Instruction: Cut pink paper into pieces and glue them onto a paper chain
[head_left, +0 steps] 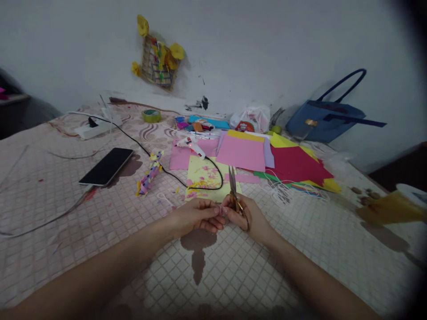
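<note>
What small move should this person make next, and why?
Perhaps let the left hand alone hold the small pinkish piece, so the right hand can turn the scissors. Both hands' fingers meet at that piece, while the scissors sit in the right hand with their blades pointing away from it.

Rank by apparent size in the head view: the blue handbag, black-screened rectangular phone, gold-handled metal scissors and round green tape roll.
Largest to smallest:
Blue handbag
Black-screened phone
Gold-handled scissors, in the right hand
Green tape roll
</note>
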`<state>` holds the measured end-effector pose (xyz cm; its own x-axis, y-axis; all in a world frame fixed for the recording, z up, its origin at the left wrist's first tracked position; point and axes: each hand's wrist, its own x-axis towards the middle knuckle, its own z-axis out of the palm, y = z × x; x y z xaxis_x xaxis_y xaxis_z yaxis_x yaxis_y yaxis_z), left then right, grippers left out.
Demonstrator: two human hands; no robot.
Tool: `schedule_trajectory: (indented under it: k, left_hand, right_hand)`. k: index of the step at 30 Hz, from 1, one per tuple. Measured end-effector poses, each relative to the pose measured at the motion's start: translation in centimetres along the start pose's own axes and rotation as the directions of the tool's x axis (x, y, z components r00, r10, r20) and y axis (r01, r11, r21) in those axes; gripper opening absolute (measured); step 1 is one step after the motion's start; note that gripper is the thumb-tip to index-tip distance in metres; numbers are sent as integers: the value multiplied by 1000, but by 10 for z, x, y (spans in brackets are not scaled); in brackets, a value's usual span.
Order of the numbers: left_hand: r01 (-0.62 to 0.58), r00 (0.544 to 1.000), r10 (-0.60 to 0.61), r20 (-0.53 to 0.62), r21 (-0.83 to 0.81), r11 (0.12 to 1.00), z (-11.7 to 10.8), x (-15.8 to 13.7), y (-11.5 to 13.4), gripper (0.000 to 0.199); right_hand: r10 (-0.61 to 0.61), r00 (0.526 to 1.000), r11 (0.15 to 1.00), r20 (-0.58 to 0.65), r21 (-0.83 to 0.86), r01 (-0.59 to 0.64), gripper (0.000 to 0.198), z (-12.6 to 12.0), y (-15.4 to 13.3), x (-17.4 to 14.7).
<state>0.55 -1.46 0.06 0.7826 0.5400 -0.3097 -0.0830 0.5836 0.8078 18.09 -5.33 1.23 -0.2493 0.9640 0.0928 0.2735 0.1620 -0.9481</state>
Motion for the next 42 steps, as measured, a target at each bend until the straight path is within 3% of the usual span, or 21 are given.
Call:
schedule_trajectory:
  k: [10,25,34,42]
  left_hand:
    - [54,998,-52,23,-100,993,2,-1,2,18]
    - [42,999,-45,-19,-138,990,0,0,-2,19]
    - [-64,996,57,-73,-103,993,1,1,-1,19]
    - [-252,948,266,-177,98,963,4,2,-2,19]
  right_hand:
    - [-16,1000,999,25,-35,17,22,-2,1,1]
    - [24,999,997,39,69,-26,22,4,-5,0]
    - [-35,996,997,-88,-67,30,20,0,5,1]
    - [16,999,998,-33,-64,-18,21,1,0,3]
